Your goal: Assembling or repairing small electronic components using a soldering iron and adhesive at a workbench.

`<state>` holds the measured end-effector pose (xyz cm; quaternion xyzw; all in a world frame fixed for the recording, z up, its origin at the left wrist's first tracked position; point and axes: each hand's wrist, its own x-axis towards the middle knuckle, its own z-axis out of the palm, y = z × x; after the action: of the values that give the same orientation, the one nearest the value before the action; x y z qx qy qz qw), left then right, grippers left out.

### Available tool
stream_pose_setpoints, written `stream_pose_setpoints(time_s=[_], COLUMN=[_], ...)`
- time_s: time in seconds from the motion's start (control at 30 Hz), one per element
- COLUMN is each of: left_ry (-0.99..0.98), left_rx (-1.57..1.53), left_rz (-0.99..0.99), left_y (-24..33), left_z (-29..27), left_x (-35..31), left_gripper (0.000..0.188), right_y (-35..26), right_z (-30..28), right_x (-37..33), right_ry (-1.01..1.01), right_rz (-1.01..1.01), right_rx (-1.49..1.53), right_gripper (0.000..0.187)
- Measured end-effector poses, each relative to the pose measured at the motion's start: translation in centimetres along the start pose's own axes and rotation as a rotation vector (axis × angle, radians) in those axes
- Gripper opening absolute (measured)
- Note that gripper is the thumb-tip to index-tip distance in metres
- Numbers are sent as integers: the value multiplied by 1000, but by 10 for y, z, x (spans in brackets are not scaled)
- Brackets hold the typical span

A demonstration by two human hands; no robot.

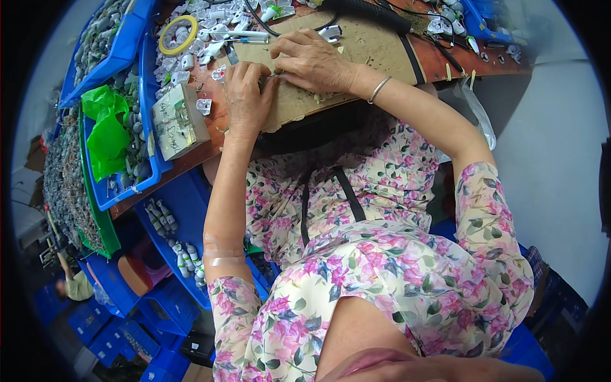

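Note:
My left hand (pixel 248 95) and my right hand (pixel 313 62) meet over a flat piece of brown cardboard (pixel 385 56) at the table's near edge. The fingers of both are curled, with the fingertips close together. Something small and dark seems to be pinched between them, but the fingers hide its shape. Beside my left hand lie a small white plastic part with red spots (pixel 219 73) and a clear-white plastic piece (pixel 203 106). A white pen-like stick (pixel 249 38) rests just beyond the left hand.
A heap of white plastic parts (pixel 213 16), a yellow tape roll (pixel 162 39) and a pale block (pixel 181 121) occupy the table's left. Blue bins (pixel 153 95) stand there, one holding a green plastic bag (pixel 105 124). A black cylindrical tool (pixel 372 15) lies at the back.

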<state>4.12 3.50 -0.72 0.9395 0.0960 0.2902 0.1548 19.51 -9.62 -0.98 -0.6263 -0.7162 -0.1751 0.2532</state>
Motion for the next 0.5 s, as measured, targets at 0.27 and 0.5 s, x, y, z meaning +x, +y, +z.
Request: stream_pose_setpoints(time_s=[0.27,0.5], left_ry=[54,42], left_rx=[-2,-4], left_rz=[52,62], left_y=[0,-1], left_z=[6,3], left_x=[3,3], left_gripper=[17,9], right_y=[-1,0], right_z=[3,-2], right_x=[0,-4], right_ry=[13,-23], right_rz=[24,149], right_rx=[113,116], right_gripper=[15,14])
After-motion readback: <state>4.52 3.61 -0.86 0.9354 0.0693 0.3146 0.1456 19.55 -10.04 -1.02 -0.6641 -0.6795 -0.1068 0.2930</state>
